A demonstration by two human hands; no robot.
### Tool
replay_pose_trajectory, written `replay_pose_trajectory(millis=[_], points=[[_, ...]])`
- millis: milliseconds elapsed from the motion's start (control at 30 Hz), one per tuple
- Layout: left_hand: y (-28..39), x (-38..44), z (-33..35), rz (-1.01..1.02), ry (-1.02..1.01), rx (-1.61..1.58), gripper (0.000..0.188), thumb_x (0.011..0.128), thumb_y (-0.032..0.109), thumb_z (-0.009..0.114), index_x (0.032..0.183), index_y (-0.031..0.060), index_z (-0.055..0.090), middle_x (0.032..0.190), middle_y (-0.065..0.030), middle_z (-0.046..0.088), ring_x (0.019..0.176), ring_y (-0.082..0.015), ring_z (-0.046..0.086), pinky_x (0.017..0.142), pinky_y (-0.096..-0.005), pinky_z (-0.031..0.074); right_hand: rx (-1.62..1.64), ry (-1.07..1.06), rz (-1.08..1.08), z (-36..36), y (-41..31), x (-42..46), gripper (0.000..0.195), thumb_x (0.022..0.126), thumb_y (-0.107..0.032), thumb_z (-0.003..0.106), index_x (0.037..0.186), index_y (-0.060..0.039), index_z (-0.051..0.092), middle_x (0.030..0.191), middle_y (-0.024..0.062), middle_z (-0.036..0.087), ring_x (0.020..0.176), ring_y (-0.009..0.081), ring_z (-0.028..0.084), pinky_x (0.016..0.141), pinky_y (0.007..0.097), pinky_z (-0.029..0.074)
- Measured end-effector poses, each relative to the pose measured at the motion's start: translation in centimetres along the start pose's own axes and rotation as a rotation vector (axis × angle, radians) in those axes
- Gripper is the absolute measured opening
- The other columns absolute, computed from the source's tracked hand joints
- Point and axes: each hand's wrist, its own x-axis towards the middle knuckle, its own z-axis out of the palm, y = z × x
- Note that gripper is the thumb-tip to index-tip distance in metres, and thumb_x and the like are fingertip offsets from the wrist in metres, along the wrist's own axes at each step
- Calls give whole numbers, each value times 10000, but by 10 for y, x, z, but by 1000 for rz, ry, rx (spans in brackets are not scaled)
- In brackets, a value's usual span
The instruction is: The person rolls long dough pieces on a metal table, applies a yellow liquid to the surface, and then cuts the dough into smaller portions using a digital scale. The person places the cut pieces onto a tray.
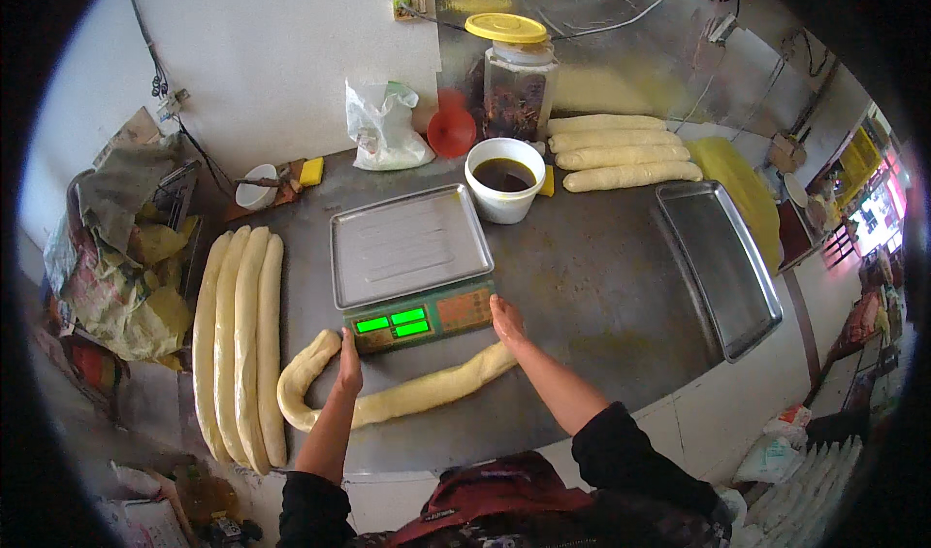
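Observation:
A green digital scale (458, 309) with lit green displays stands on the dark metal worktop (582, 293). Its metal weighing tray (411, 242) carries nothing. My left hand (350, 359) is against the scale's left front corner, fingers together. At the right end of the scale, my right hand (508, 320) grips its side. One long oiled dough rope (422, 394) lies in front of the scale, curled back at its left end and passing beneath my forearms. Farther left, several long dough ropes (251, 344) lie side by side, glossy with oil.
Behind the scale are a white bucket of dark oil (507, 206), a yellow-lidded jar (513, 90), a red funnel-like object (452, 132) and a white plastic bag (385, 137). Several dough ropes (625, 157) lie at the back right. An empty metal tray (720, 279) overhangs the right edge.

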Motion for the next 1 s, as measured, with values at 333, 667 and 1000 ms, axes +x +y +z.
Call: replay_pose_trajectory(millis=[333,667,1000], points=[[21,-102,8,240,-119,1062,689,924,543,429,1362,12,405,1299,-178,498,1206,-322,466,1010,-432,351,62,247,35,-17,15,-73,523,881,-443,556,1135,15,555,1094,185,575,1007,384,538,851,472,422],[23,-200,-54,747,-525,1510,621,643,487,754,1095,98,580,921,-108,633,877,-303,619,813,-437,453,-662,-227,-968,-63,-2,-154,664,597,-328,808,1183,-137,561,1056,37,565,990,241,521,852,396,418],[86,-91,-196,435,-168,1545,494,746,234,689,1214,116,584,1358,-84,487,1381,-234,297,1137,-504,216,-633,-235,-960,-70,13,-197,685,595,-326,817,1194,-125,552,1079,67,545,1038,261,502,907,419,407]])
